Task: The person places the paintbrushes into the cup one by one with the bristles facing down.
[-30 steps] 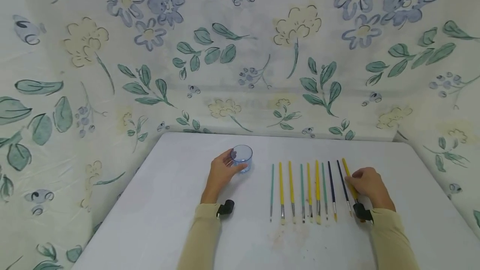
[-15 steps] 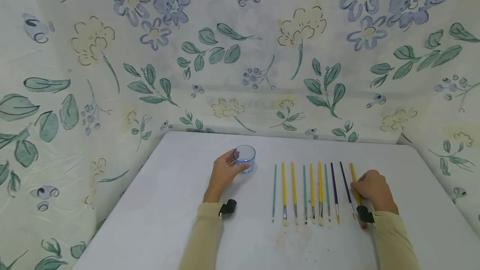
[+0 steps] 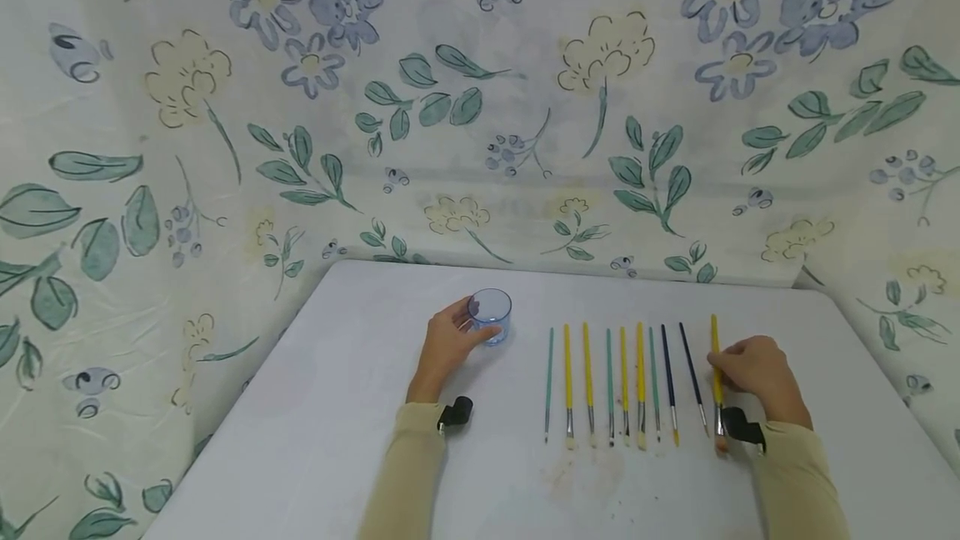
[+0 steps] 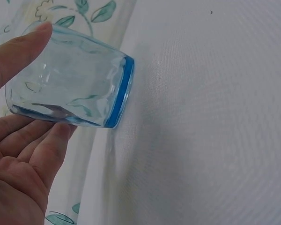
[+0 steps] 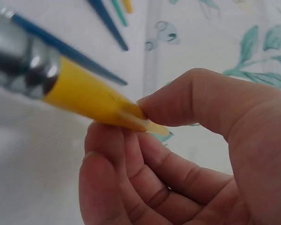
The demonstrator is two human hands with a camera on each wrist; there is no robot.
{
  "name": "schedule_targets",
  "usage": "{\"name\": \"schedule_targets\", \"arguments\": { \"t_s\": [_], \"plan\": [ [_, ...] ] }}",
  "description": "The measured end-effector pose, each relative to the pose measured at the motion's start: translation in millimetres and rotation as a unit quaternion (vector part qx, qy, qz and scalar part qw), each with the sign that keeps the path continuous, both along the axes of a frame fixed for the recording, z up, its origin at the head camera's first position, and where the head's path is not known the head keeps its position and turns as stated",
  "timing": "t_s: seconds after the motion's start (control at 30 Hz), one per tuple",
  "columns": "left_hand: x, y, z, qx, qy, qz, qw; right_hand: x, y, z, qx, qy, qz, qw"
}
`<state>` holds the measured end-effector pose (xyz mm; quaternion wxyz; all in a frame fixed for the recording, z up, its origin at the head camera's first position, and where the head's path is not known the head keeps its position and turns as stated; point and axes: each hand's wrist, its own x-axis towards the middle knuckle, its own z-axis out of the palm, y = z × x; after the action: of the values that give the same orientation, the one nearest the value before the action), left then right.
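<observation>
The left hand [image 3: 450, 346] grips a pale blue glass [image 3: 492, 317] just to its right; only the left wrist view clearly shows its deep-blue base [image 4: 121, 91]. Further right, brushes [image 3: 567, 365] lie in a row. The right hand [image 3: 761, 369] pinches a yellow brush [image 3: 715, 338] at its left; only the head view shows the bristles [image 3: 722, 445].

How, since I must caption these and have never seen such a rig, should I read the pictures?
No machine here, just a person working barehanded. The widest picture comes from a head-worn camera looking forward and down; the other two come from small black wrist cameras. On the white tabletop, nine paintbrushes with yellow, teal or dark blue handles lie in a row. The left hand has its grip around a clear, blue-tinted round tumbler. The right hand pinches, in a thumb-and-finger grip, another yellow-handled paintbrush with a silver metal collar.
</observation>
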<state>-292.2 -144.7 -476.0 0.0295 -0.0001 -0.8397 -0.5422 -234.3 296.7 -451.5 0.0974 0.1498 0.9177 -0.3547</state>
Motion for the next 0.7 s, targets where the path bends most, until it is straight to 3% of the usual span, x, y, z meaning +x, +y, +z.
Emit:
{"name": "schedule_targets", "arguments": {
  "t_s": [0.3, 0.7],
  "plan": [
    [-0.6, 0.1, 0.5, 0.0, -0.007, 0.0, 1.0, -0.2, 2.4, 1.4, -0.077, 0.028, -0.042, 0.996],
    [-0.2, 0.3, 1.3, -0.005, 0.0, -0.003, 1.0, 4.8, -5.5, 3.9, -0.133, 0.068, -0.07, 0.986]
  ]
}}
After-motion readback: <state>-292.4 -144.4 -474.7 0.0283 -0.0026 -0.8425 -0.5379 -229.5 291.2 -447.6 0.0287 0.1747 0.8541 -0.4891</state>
